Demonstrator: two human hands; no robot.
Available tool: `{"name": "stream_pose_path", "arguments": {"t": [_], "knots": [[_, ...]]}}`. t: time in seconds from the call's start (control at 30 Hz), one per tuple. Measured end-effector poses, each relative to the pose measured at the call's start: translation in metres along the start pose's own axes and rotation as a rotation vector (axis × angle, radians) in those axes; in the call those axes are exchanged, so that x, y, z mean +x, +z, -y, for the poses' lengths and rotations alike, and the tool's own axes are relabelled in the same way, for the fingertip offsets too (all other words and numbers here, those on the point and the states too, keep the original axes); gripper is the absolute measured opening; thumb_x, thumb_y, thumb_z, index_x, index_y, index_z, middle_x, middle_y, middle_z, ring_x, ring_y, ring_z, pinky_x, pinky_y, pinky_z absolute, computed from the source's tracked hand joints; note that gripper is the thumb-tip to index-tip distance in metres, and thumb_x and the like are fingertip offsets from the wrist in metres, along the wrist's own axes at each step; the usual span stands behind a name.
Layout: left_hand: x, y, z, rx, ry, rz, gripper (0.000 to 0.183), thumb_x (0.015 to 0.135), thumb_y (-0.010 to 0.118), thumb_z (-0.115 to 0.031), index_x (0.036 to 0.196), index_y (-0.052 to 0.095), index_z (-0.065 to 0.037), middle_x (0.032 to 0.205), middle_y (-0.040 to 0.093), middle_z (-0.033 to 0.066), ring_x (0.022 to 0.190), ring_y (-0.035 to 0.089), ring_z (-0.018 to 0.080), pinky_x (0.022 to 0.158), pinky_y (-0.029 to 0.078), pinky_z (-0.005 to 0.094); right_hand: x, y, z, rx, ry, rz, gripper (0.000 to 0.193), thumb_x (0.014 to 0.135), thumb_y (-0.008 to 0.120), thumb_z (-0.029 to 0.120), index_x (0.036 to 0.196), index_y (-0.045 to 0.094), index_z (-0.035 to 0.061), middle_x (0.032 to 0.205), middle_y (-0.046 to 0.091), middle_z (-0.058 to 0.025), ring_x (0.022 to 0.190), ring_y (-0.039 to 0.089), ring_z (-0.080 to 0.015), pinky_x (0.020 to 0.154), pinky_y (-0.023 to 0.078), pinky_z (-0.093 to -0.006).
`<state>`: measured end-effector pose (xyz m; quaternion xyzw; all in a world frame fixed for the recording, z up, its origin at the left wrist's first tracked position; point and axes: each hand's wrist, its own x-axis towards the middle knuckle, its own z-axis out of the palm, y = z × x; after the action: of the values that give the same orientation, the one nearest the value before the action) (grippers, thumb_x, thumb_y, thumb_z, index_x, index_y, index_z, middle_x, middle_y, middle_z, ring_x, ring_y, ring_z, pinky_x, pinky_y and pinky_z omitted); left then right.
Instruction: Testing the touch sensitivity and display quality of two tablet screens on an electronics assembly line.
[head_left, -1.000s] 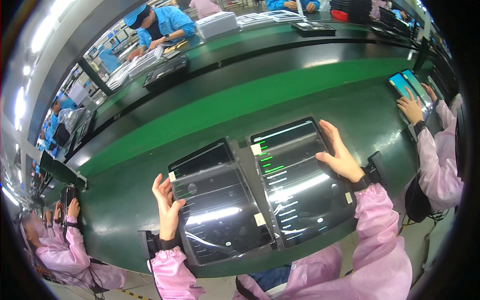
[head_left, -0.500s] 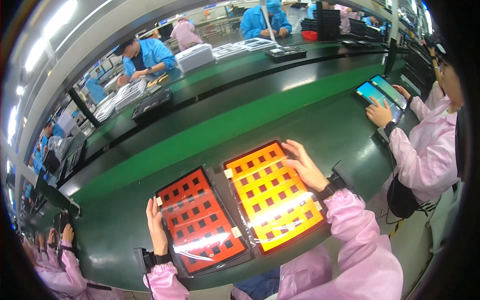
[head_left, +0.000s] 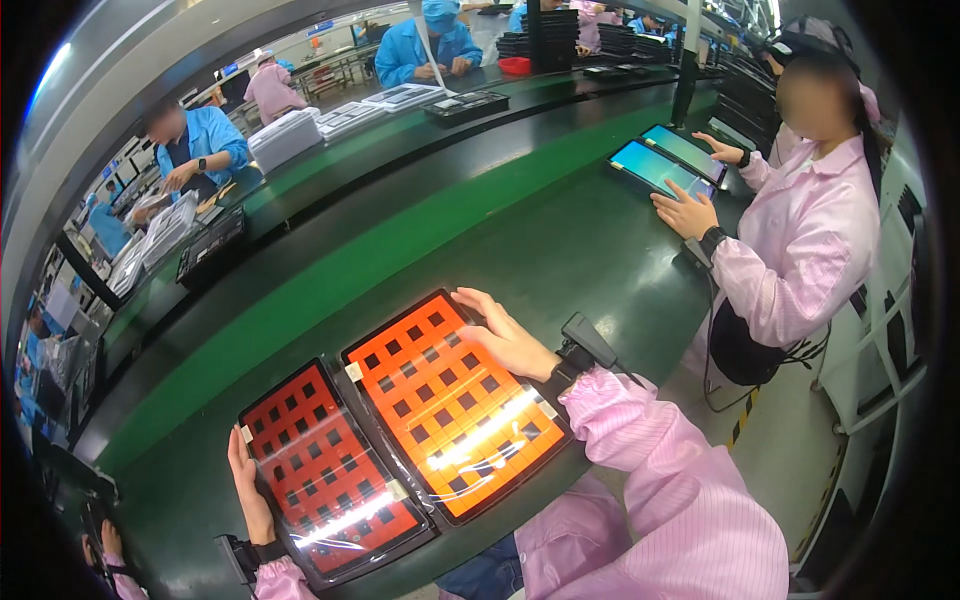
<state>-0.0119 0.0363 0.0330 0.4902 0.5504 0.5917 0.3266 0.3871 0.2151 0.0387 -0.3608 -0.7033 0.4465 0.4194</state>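
Two flat tablets lie side by side on the green bench before me, both lit with rows of black squares. The left tablet (head_left: 330,455) glows dark red, the right tablet (head_left: 450,390) brighter orange. Shiny film and small pale tabs show on both, with light glaring across their lower halves. Along the left tablet's outer edge rests my left hand (head_left: 250,490), fingers stretched out. My right hand (head_left: 505,340) lies at the right tablet's upper right edge, fingers extended and partly over the screen; it looks open. Each wrist wears a black strapped device.
At the right a co-worker in pink touches two blue-green lit tablets (head_left: 665,165). Beyond the green strip runs a dark line with a black tray (head_left: 467,107), white stacked trays (head_left: 285,140) and people in blue. A metal post (head_left: 690,60) stands at the far right.
The view has turned right, so the tablets and my hands sit further left in it. The right screen has gone from yellow to orange, and the left looks darker. My hands stay beside the tablets.
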Motion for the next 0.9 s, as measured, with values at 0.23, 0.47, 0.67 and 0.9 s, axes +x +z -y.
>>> {"name": "stream_pose_path", "arguments": {"t": [0.23, 0.47, 0.67, 0.9], "knots": [[-0.001, -0.008, 0.006, 0.318, 0.108, -0.307, 0.048, 0.093, 0.047, -0.010, 0.139, 0.038, 0.000, 0.143, 0.040, 0.0168, 0.133, 0.038, 0.0257, 0.109, 0.029, 0.0349, 0.001, -0.007, -0.005, -0.118, -0.066, -0.014, 0.057, 0.091, 0.052, 0.021, 0.138, 0.032, -0.0033, 0.140, 0.041, -0.0208, 0.131, 0.037, -0.0332, 0.110, 0.027, -0.0390], [-0.003, -0.006, -0.078, 0.581, 0.222, -0.154, 0.016, 0.090, 0.055, -0.002, 0.105, 0.058, 0.002, 0.089, 0.068, 0.0103, 0.089, 0.065, 0.0173, 0.078, 0.048, 0.0284, 0.024, -0.001, 0.042, -0.494, -0.258, 0.150, 0.044, 0.083, 0.047, 0.006, 0.126, 0.046, -0.0042, 0.124, 0.050, -0.0216, 0.126, 0.039, -0.0339, 0.105, 0.035, -0.0409], [0.050, 0.081, -0.079, 0.927, 0.436, 0.310, 0.038, 0.083, 0.049, -0.003, 0.120, 0.050, -0.002, 0.119, 0.060, 0.0115, 0.117, 0.048, 0.0310, 0.102, 0.035, 0.0407, 0.048, 0.052, 0.057, -0.611, -0.434, 0.429, 0.043, 0.083, 0.046, 0.009, 0.123, 0.045, -0.0052, 0.124, 0.052, -0.0205, 0.128, 0.037, -0.0373, 0.105, 0.035, -0.0468], [0.060, 0.085, -0.060, 1.053, 0.444, 0.384, 0.045, 0.081, 0.047, -0.005, 0.126, 0.042, 0.001, 0.125, 0.059, 0.0108, 0.120, 0.046, 0.0299, 0.105, 0.031, 0.0417, 0.046, 0.073, 0.072, -0.702, -0.240, 0.577, 0.045, 0.085, 0.044, 0.014, 0.127, 0.045, -0.0002, 0.131, 0.047, -0.0239, 0.133, 0.031, -0.0391, 0.108, 0.030, -0.0487]]}}
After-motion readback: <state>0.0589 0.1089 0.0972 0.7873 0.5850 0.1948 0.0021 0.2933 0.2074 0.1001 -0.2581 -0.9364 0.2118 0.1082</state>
